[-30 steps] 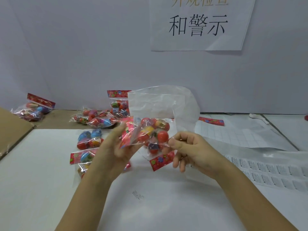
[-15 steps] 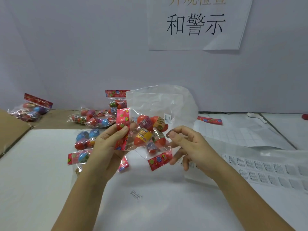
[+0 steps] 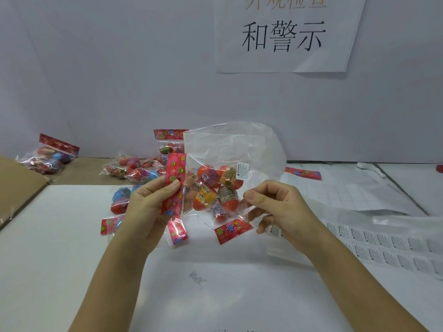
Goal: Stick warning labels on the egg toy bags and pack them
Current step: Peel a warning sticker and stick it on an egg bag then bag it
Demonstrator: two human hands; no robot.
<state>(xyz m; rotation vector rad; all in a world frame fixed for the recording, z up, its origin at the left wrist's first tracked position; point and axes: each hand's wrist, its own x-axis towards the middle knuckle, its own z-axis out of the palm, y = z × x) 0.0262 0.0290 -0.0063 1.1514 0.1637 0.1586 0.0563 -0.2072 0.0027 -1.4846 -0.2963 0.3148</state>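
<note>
My left hand (image 3: 151,202) grips the red flowered header card of an egg toy bag (image 3: 213,190) and holds it sideways above the table. A white warning label (image 3: 242,170) is stuck on its upper right corner. My right hand (image 3: 275,209) has its fingers curled, thumb and forefinger pinching the edge of a large clear plastic bag (image 3: 235,144) that rises behind the eggs. Two more red header cards (image 3: 232,230) show below the held bag. Whether the held bag is inside the clear one I cannot tell.
Several egg toy bags (image 3: 134,170) lie at the back left, one (image 3: 51,156) by a cardboard box flap (image 3: 16,185). Sheets of warning labels (image 3: 383,245) lie at the right, near an emptied backing sheet (image 3: 340,188). A loose label (image 3: 197,277) lies on the white table.
My left hand turned the egg bag and shifted its grip onto the header card, bringing the warning label into view. My right hand stayed at the bag's right edge.
</note>
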